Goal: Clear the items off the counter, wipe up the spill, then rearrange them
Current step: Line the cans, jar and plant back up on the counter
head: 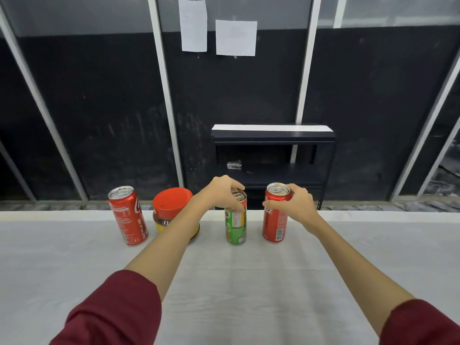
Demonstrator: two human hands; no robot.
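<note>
Several items stand in a row near the far edge of the white-covered counter [74, 257]. My left hand [221, 191] grips the top of a green can [236, 227] at the middle. My right hand [293, 204] holds the upper part of a red cola can [273, 225] just to its right. Both cans stand upright on the cloth. Further left are a jar with a red lid [170, 207], partly hidden by my left forearm, and a second red cola can [128, 216], untouched. No spill shows on the cloth.
Beyond the counter's far edge stands a dark shelf unit [273, 155] with a clear plastic cup [234, 165] lying on its side. Behind is a dark wall with white frames and two paper sheets [216, 33]. My dark red sleeves fill the lower corners.
</note>
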